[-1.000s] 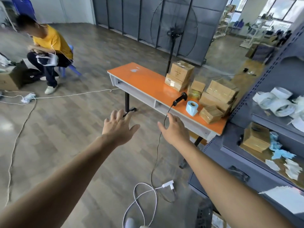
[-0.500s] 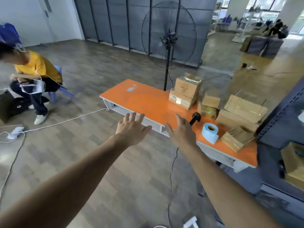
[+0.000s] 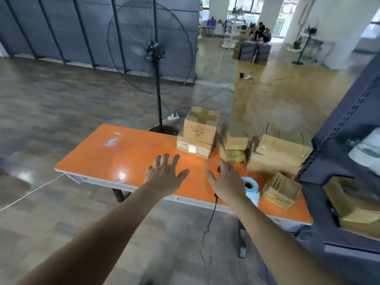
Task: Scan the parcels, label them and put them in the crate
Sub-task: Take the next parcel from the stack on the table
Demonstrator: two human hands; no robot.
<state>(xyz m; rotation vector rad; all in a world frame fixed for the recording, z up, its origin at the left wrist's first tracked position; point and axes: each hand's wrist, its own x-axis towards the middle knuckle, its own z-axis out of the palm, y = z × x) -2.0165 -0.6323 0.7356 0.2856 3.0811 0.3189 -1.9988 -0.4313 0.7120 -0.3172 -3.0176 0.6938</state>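
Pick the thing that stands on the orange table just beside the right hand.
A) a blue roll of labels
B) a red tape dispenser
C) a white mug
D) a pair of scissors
A: the blue roll of labels stands on the orange table close by the right hand, near the table's front edge.

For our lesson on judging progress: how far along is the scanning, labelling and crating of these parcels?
Done: nothing visibly; the parcels sit piled on the orange table, and no crate is in view. In hand: nothing; left hand and right hand are open above the table, the right over the scanner. Left: scan, label from the blue roll, crate everything.
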